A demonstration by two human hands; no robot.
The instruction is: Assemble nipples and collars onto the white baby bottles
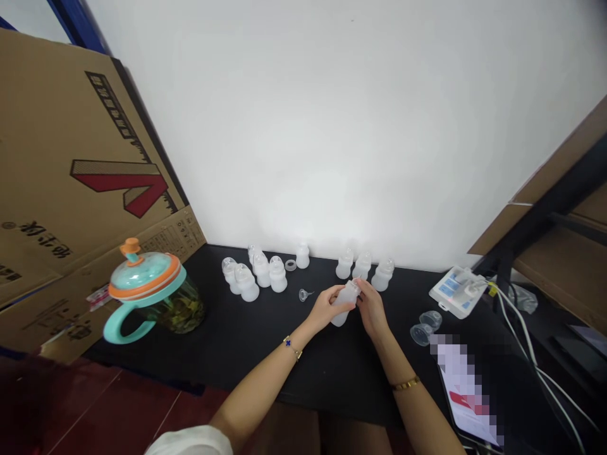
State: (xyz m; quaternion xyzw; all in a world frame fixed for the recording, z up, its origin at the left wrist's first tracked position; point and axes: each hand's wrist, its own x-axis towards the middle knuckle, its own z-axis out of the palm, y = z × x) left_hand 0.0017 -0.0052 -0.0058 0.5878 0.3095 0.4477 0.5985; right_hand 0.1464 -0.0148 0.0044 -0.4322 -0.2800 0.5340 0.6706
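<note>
My left hand [324,308] is wrapped round the body of a small translucent white bottle [345,301], held tilted just above the black table [265,341]. At the bottle's upper end my right hand [371,308] has its fingers closed on the top. A loose clear teat [305,294] lies on the table left of my left hand, and a clear ring [291,265] lies further back.
Several white bottles [256,273] stand at the back left and three more [364,265] at the back centre. A teal and orange lidded jug [150,293] sits left, before cardboard boxes [71,189]. Clear caps [425,327], a white device [458,291] with cables and a tablet [469,395] lie right.
</note>
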